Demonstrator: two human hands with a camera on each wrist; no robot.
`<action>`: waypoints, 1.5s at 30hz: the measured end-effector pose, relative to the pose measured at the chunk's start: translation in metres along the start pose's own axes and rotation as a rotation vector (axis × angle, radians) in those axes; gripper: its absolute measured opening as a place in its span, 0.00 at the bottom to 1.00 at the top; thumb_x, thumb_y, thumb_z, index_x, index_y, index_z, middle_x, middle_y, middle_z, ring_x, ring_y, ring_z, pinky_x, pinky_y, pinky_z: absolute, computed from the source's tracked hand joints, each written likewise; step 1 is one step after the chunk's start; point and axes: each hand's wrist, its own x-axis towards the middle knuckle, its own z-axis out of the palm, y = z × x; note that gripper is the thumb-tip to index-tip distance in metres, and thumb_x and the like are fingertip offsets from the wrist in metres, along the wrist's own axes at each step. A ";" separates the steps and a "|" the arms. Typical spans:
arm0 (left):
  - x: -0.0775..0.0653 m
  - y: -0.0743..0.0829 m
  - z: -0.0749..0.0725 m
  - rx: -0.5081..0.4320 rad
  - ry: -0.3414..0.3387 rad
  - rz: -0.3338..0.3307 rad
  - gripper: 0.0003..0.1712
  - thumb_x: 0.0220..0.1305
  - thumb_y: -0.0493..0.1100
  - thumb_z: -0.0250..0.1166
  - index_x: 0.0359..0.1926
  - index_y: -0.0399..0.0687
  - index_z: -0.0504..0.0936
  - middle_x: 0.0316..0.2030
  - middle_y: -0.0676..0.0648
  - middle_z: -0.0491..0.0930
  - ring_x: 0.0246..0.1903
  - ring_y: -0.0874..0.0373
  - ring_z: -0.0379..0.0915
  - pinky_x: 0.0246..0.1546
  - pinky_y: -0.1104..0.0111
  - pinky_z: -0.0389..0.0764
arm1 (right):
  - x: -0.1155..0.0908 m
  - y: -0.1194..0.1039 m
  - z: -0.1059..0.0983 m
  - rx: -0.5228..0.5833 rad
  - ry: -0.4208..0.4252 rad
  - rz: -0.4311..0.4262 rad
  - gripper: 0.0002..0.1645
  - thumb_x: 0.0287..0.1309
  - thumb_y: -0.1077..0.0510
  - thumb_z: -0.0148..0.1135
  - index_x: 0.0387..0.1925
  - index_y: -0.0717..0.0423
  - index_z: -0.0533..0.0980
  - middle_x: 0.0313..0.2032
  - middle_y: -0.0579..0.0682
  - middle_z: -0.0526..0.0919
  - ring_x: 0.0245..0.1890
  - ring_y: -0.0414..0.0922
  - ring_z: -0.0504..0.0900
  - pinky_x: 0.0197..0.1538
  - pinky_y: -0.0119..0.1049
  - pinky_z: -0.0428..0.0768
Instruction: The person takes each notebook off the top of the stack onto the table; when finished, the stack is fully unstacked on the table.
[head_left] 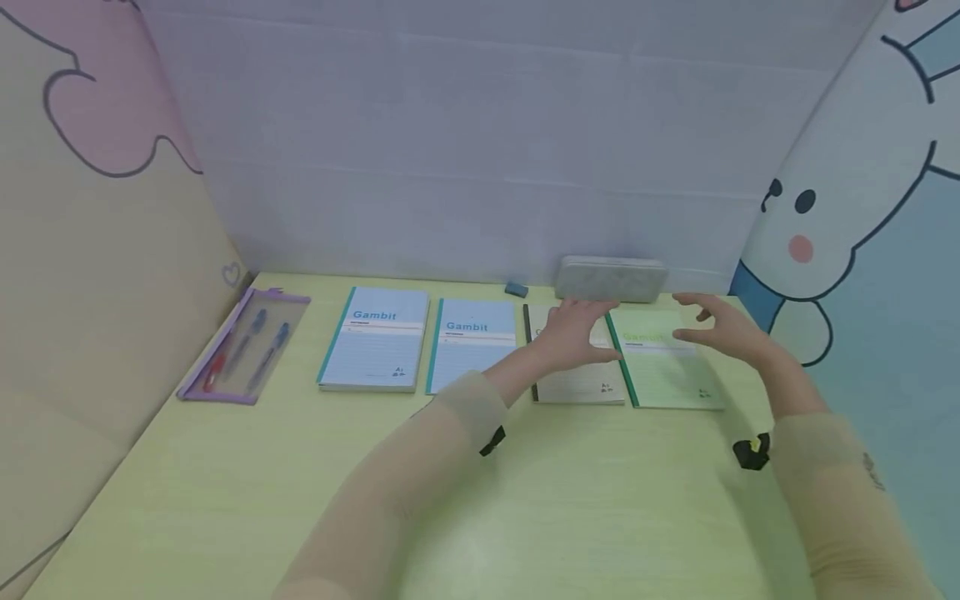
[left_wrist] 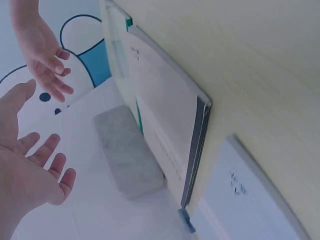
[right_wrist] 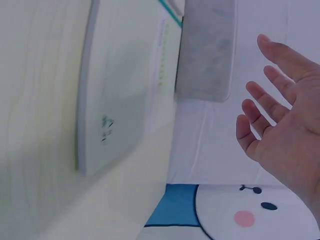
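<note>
Cream-and-pink patterned wall over at nine o'clock, pale sheet straight across twelve, light yellow-green worktop in front, with the clock centred right on it. First up, at ten: purple-edged clear pouch, lying flat, two blue-tipped pens and one red pen showing through. Across to eleven: closed, thick-looking first blue-spined notebook, "Gambit" printed on the cover. Just beside it, at twelve: second blue-spined notebook, same lettering, lower right corner covered by the left sleeve. Farther back, towards half past twelve: small dark-blue block. On to half past one, straight into the action: closed, flat dark-spined notebook, upper part hidden behind the left hand. Wide, that left hand, thumb well away from loosely spread fingers, nothing in the grasp, clear of the cover in the left wrist view. Up at one, near the sheet: grey case, long side facing forward. Over to two: green-spined notebook, flat, closed, just beside the dark-spined one, shadow across its right part. And above its top right corner, the right hand, wide too, empty, thumb apart from curved fingers. Out at three: blue wall with a big white cartoon face.
</note>
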 end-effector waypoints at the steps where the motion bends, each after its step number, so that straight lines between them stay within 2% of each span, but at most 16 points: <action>1: -0.003 -0.003 -0.006 0.004 0.010 0.009 0.44 0.57 0.63 0.64 0.71 0.60 0.58 0.64 0.54 0.67 0.65 0.50 0.56 0.57 0.52 0.64 | 0.001 -0.007 -0.002 0.001 0.008 -0.007 0.49 0.58 0.39 0.60 0.71 0.58 0.53 0.66 0.66 0.58 0.58 0.63 0.63 0.50 0.60 0.68; 6: -0.023 -0.022 -0.039 0.018 0.030 0.006 0.42 0.57 0.62 0.64 0.70 0.61 0.61 0.64 0.52 0.68 0.65 0.48 0.54 0.60 0.48 0.60 | 0.003 -0.045 -0.009 0.009 0.065 -0.045 0.46 0.59 0.39 0.59 0.70 0.57 0.55 0.64 0.64 0.63 0.56 0.60 0.65 0.48 0.57 0.69; 13: -0.060 -0.056 -0.086 0.003 0.033 -0.061 0.44 0.56 0.63 0.64 0.70 0.58 0.60 0.64 0.52 0.67 0.66 0.48 0.50 0.62 0.46 0.54 | 0.006 -0.093 -0.003 -0.005 0.235 -0.181 0.36 0.59 0.52 0.63 0.66 0.57 0.63 0.61 0.61 0.70 0.52 0.58 0.70 0.48 0.54 0.70; 20: -0.100 -0.097 -0.115 0.005 0.082 -0.128 0.43 0.56 0.63 0.64 0.70 0.58 0.60 0.63 0.51 0.68 0.66 0.48 0.50 0.62 0.44 0.52 | 0.013 -0.136 0.013 0.063 0.313 -0.268 0.35 0.58 0.55 0.63 0.66 0.57 0.64 0.59 0.62 0.71 0.52 0.59 0.71 0.51 0.56 0.69; 26: -0.129 -0.139 -0.124 0.037 0.104 -0.201 0.45 0.55 0.63 0.65 0.70 0.58 0.60 0.65 0.51 0.67 0.67 0.45 0.49 0.62 0.43 0.51 | 0.021 -0.169 0.040 0.141 0.310 -0.315 0.35 0.58 0.51 0.64 0.65 0.55 0.65 0.61 0.57 0.71 0.56 0.56 0.71 0.56 0.55 0.69; 29: -0.142 -0.159 -0.125 0.040 0.112 -0.233 0.44 0.56 0.61 0.66 0.70 0.56 0.60 0.66 0.48 0.64 0.66 0.42 0.48 0.60 0.42 0.51 | 0.025 -0.184 0.057 0.173 0.275 -0.323 0.36 0.58 0.50 0.65 0.66 0.52 0.65 0.63 0.54 0.70 0.57 0.55 0.71 0.57 0.54 0.69; 36: -0.171 -0.204 -0.131 -0.023 0.132 -0.320 0.47 0.56 0.59 0.67 0.71 0.53 0.57 0.69 0.43 0.59 0.67 0.38 0.44 0.59 0.37 0.46 | 0.041 -0.224 0.091 0.235 0.162 -0.333 0.39 0.58 0.48 0.64 0.68 0.49 0.61 0.65 0.52 0.66 0.59 0.54 0.69 0.58 0.53 0.69; 41: -0.185 -0.232 -0.126 -0.048 0.081 -0.371 0.51 0.54 0.62 0.67 0.73 0.52 0.53 0.70 0.41 0.55 0.68 0.35 0.42 0.61 0.35 0.47 | 0.055 -0.246 0.121 0.228 0.093 -0.341 0.42 0.56 0.46 0.65 0.69 0.50 0.60 0.67 0.51 0.64 0.60 0.53 0.69 0.59 0.49 0.70; 45: -0.196 -0.249 -0.120 -0.071 0.039 -0.419 0.54 0.54 0.62 0.67 0.74 0.51 0.50 0.71 0.38 0.52 0.69 0.33 0.41 0.61 0.34 0.46 | 0.066 -0.260 0.148 0.242 -0.005 -0.330 0.43 0.56 0.45 0.65 0.70 0.49 0.58 0.68 0.50 0.62 0.62 0.53 0.68 0.60 0.47 0.71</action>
